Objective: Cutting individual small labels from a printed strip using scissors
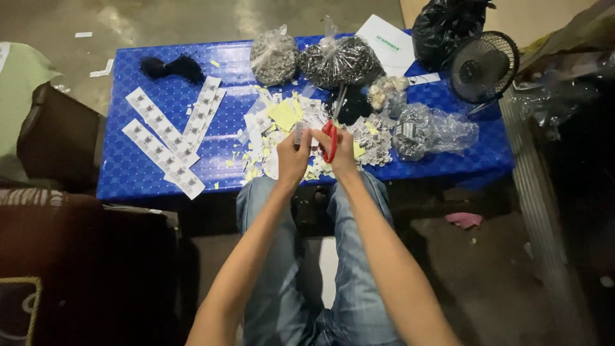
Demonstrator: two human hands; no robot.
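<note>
Across your knees stood the blue plastic surface (pixel 147 163), patterned and low, with your jeans-clad legs (pixel 359 269) stretched out beneath its near edge. At the far right corner sat a black plastic bag (pixel 448 25) and, just in front of it, a small black desk fan (pixel 482 67) facing you. Along the back edge lay two clear bags filled with small dark pieces (pixel 338 61), side by side, with a white sheet of paper (pixel 387 41) behind them. A crumpled clear bag (pixel 430 131) rested on the right side of the surface, near the fan. On the left lay long strips of printed labels (pixel 163 144), fanned out flat and overlapping, and beyond them a dark tuft of fibre (pixel 172 67). A heap of white and yellow paper offcuts (pixel 282 122) covered the middle, reaching the near edge.

Over that heap your two hands met, almost touching. Your right hand (pixel 343 157) was closed around the red scissors (pixel 330 138), fingers through the handles, the dark blades pointing away from you. Your left hand (pixel 293 157) pinched a small strip of label (pixel 300 131) upright between thumb and fingers, just beside the scissors and above the near edge of the surface.
</note>
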